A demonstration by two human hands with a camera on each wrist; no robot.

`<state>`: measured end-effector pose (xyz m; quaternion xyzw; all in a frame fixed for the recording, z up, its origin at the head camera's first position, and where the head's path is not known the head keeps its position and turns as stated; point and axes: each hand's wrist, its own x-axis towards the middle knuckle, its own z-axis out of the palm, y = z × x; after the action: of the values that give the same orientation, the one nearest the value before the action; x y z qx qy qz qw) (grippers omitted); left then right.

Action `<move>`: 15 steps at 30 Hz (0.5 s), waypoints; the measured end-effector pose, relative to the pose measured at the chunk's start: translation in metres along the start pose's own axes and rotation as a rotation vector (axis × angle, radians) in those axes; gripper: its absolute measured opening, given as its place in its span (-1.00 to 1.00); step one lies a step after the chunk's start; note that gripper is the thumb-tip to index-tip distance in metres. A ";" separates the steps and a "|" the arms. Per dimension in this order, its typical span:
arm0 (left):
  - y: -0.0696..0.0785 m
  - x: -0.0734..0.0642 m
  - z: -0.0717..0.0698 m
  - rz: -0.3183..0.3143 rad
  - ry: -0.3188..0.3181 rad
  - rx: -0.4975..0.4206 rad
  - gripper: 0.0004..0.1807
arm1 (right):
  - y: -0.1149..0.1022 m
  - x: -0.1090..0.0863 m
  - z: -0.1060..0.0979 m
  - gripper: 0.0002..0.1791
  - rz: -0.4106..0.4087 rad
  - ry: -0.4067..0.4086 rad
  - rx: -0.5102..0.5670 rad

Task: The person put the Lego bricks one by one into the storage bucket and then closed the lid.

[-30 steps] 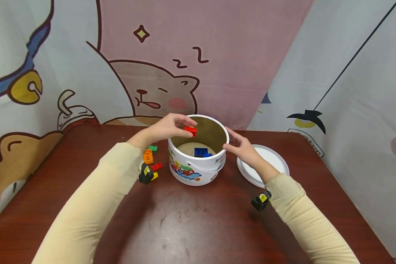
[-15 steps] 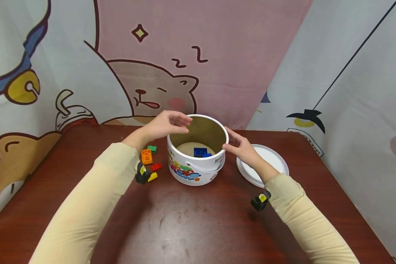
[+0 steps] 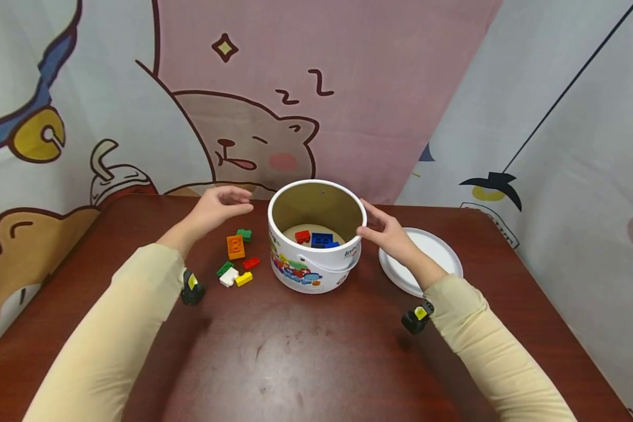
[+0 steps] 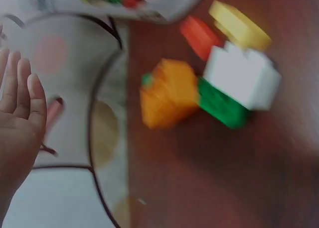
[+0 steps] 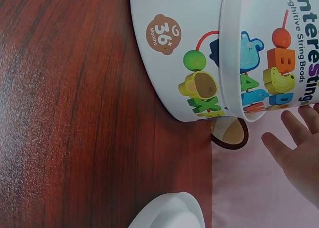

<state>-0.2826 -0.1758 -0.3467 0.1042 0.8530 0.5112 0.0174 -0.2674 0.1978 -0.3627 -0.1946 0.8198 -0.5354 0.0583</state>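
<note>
A white bucket (image 3: pixel 295 272) with printed pictures stands mid-table. A red toy brick (image 3: pixel 303 237) and blue bricks (image 3: pixel 322 240) lie inside on its floor. My right hand (image 3: pixel 390 237) rests on the bucket's right side at the rim, fingers fairly straight in the right wrist view. My left hand (image 3: pixel 211 212), holding nothing, hovers left of the bucket with fingers extended. Below it lie an orange brick (image 3: pixel 235 247), a green brick (image 3: pixel 244 235), a red brick (image 3: pixel 251 263), a yellow brick (image 3: pixel 244 279), a white brick (image 3: pixel 229 277) and another green brick (image 3: pixel 224 268).
A round white lid (image 3: pixel 432 258) lies right of the bucket, partly behind the right forearm. The bucket's white handle (image 3: pixel 327 271) hangs down against its front. A curtain (image 3: pixel 380 105) with cartoon animals hangs behind the brown table (image 3: pixel 306 351).
My left hand let go of the red brick into the bucket, then moved left, away from the opening. White and green bricks came into sight. My right hand stayed at the rim.
</note>
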 end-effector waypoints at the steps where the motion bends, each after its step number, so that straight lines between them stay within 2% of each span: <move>1: -0.008 -0.002 -0.002 -0.015 -0.004 0.014 -0.52 | 0.000 0.000 0.000 -0.26 -0.001 0.000 -0.001; 7: -0.046 -0.011 -0.005 -0.086 -0.065 0.057 -0.46 | 0.002 0.001 0.000 -0.26 0.000 0.007 0.000; 11: -0.062 -0.016 -0.004 -0.119 -0.108 0.075 -0.40 | 0.002 0.000 0.000 -0.25 -0.010 0.008 0.011; 15: -0.071 -0.019 -0.003 -0.132 -0.135 0.091 -0.39 | 0.000 0.000 0.001 -0.25 -0.013 0.007 0.008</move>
<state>-0.2756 -0.2140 -0.4087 0.0826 0.8771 0.4615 0.1038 -0.2670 0.1974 -0.3632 -0.1980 0.8166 -0.5397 0.0528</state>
